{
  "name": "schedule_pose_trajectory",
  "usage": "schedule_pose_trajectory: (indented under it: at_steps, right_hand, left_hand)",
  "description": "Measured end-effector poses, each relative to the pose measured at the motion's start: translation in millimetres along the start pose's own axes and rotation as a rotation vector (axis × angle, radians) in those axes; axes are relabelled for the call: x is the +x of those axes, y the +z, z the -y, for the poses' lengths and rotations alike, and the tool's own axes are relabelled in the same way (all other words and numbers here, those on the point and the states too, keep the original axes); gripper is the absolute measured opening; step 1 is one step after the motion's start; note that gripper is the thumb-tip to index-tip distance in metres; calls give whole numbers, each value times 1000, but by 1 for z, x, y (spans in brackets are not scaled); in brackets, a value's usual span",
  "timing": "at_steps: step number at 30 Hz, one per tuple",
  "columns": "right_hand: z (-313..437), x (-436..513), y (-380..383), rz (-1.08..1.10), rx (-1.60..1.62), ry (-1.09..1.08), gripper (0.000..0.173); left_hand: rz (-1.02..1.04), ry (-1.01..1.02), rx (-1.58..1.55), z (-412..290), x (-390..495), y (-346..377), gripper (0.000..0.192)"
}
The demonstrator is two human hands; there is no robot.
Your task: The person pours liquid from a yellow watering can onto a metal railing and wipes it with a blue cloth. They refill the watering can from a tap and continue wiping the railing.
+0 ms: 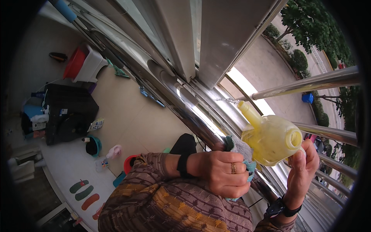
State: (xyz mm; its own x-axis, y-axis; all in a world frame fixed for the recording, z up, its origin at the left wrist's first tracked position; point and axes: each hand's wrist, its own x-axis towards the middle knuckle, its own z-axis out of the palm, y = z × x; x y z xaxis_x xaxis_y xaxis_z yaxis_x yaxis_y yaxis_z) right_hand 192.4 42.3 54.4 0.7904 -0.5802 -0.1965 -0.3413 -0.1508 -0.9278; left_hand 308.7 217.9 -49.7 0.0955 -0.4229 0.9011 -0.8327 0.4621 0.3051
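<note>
My left hand (229, 174) is closed around a grey and teal cloth (240, 148), which lies against the polished metal rail (200, 121). To its right, my right hand (304, 165) grips the back end of a translucent yellow plastic vessel (269, 139) with a long spout and a round, uncapped opening. The vessel is tilted, its spout towards the metal window track (214, 92). Clear water (226, 100) streams from the spout tip over the track. Whether the vessel has a handle under my right fingers cannot be told.
Metal bars (307, 82) cross the window opening at right, with pavement and trees beyond. On the floor at left stand a black box-shaped object (69, 110), a red basin (75, 62) on a white stool (89, 65), a teal container (98, 145) and several slippers (84, 192). A blue-handled pole (64, 10) is at upper left.
</note>
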Motion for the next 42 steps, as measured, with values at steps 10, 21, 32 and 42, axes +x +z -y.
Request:
schedule_pose_trajectory:
  at_steps: [10,21,32,42]
  right_hand:
    - [2,6,3,0,-79,-16,36]
    - [9,17,17,10,-70,-13,31]
    - [19,26,30,36,-35,-31,27]
    - [17,24,33,13,-67,-30,28]
  left_hand:
    - [-1,3,0,0,0,1,19]
    - [8,6,-11,1,-1,-1,18]
    - [-17,11,-29,2,0,1,17]
    - [37,-65,-88,3,8,-12,19]
